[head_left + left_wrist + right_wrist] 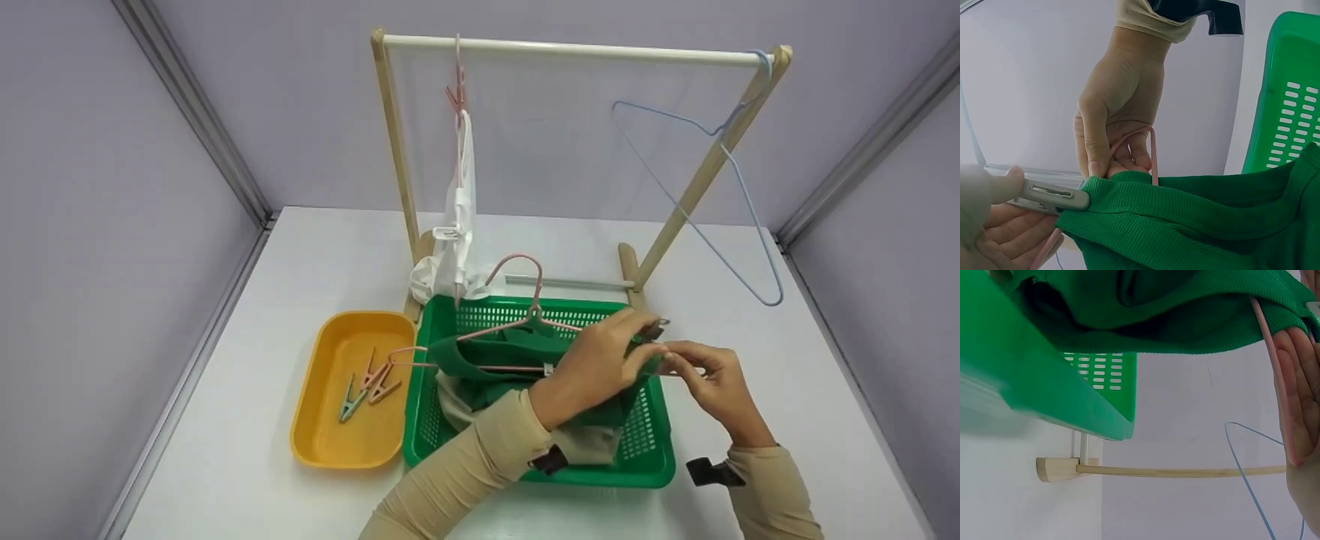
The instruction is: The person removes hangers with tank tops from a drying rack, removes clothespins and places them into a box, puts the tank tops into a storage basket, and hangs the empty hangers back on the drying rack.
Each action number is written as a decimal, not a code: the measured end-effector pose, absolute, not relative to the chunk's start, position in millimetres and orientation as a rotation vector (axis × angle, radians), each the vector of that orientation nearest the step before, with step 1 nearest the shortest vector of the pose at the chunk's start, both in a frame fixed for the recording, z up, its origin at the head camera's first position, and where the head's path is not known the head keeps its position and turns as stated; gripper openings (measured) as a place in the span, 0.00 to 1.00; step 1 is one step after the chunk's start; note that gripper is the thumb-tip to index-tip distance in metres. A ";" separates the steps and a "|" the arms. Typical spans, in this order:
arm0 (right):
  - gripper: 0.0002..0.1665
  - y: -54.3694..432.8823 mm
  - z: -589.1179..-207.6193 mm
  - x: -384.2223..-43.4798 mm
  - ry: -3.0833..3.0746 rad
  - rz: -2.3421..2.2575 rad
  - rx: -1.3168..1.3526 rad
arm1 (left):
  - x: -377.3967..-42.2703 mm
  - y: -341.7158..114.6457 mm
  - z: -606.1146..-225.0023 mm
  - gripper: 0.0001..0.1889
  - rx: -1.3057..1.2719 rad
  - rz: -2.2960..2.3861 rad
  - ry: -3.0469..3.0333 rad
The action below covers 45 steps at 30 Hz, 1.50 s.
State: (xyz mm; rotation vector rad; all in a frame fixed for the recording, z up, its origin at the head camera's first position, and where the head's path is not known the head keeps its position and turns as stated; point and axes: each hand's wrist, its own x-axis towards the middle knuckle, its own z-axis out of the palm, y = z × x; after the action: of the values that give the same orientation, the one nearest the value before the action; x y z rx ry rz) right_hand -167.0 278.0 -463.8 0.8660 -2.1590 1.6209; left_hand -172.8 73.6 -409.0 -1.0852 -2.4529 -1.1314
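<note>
A green ribbed garment (1145, 208) lies across the pink hanger (536, 309) above the green basket (667, 457). My left hand (600, 360) holds a grey clothespin (1053, 197), whose tip sits at the garment's edge. Just right of it, my right hand (709, 379) pinches that edge between thumb and fingers. The hanger's pink end loops out by the right palm, as both wrist views show. Whether the clothespin bites the hanger as well as the cloth is hidden. Beige cloth (592, 446) lies below the green garment in the basket.
A yellow tray (307, 427) with several clothespins (367, 390) stands left of the basket. Behind is a wooden rack with a white bar (570, 49). White cloth (466, 165) hangs at its left, a blue hanger (694, 225) at its right.
</note>
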 end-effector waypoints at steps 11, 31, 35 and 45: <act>0.22 280.0 -463.9 -165.8 -2.148 1.620 0.871 | -171.3 76.0 -409.9 0.14 -1.126 -1.106 -2.403; 0.22 281.2 -464.2 -165.3 -2.152 1.656 0.871 | -172.7 73.6 -408.7 0.09 -1.167 -1.136 -2.298; 0.21 281.6 -463.4 -167.7 -2.157 1.638 0.864 | -173.0 71.7 -406.4 0.09 -1.157 -1.190 -2.244; 0.20 280.6 -464.8 -168.7 -2.180 1.622 0.838 | -172.4 69.6 -409.0 0.12 -1.166 -1.279 -2.303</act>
State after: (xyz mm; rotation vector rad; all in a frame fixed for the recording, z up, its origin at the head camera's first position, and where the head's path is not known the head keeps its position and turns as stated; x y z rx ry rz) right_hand -168.7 280.6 -464.8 0.8379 -2.1796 1.6217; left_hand -172.4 69.6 -409.0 -1.1657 -2.3034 -1.2794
